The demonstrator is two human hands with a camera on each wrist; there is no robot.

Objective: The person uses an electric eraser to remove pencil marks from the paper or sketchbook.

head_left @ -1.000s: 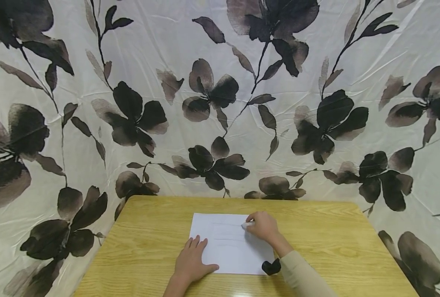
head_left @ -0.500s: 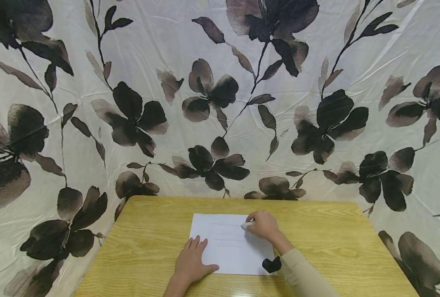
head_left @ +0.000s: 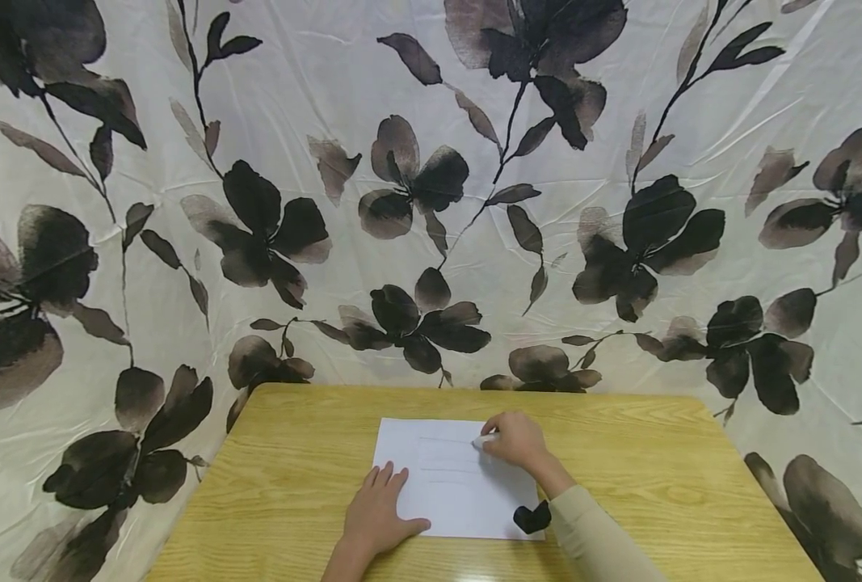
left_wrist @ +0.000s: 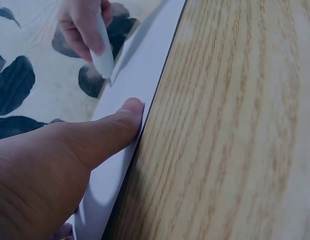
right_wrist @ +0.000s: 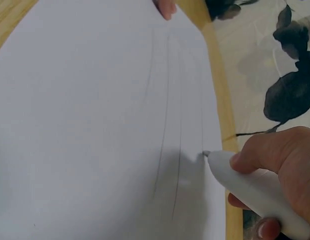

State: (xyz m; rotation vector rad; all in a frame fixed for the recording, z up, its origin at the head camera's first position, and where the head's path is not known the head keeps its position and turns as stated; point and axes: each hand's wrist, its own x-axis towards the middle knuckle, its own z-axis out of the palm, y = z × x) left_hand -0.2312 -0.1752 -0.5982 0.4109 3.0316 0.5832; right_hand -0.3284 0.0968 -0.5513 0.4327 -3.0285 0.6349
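A white sheet of paper (head_left: 448, 505) lies on the wooden table. Several thin, nearly parallel lines run across it. My left hand (head_left: 378, 511) rests spread on the sheet's left side, its thumb (left_wrist: 117, 125) lying along the near edge. Near the far right corner, my right hand (head_left: 519, 444) grips a thick white pen-shaped tool (right_wrist: 255, 187) with a short grey metal tip. In the right wrist view that tip touches the paper at the end of the line nearest the far edge. Whether the tip is a blade or a point, I cannot tell.
The yellowish wooden table (head_left: 641, 461) reaches past the paper on all sides. Behind it hangs a white cloth (head_left: 278, 97) with dark flowers. A black object (head_left: 532, 518) sits by my right wrist, over the paper's near right corner.
Both hands and the tool stay almost in place. The black object by my right wrist has risen slightly, baring more of the paper's near right corner.
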